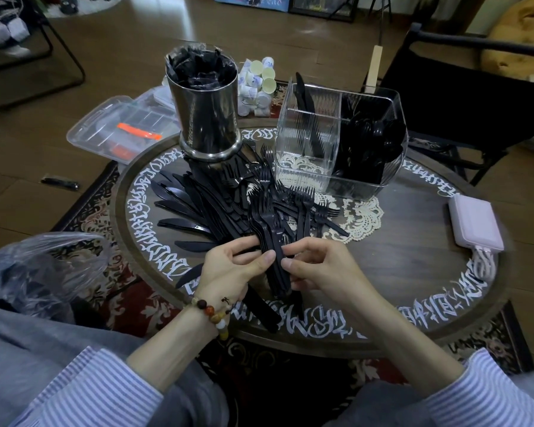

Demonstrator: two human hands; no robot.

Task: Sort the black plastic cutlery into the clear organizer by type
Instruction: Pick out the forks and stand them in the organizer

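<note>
A bundle of black forks [276,241] is pinched between left hand [228,266] and right hand [318,266] over the table [413,288]; tines should be evened before the clear organizer's [336,155] front-left compartment is loaded.

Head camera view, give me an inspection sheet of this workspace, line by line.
Surface: round dark table with white lettering around its rim and a lace doily.
Job's things: clear organizer, spoons in its right compartment, a few pieces in the rear left; loose knives and forks piled on the table.
Clutter: steel canister stuffed with black wrappers, small white cups, pink power bank, plastic bag.
Grippers: left hand and right hand together hold a bundle of forks.
Cables: white cable from the power bank.
Surroundings: clear lidded box on the floor, black chair, patterned rug.
</note>
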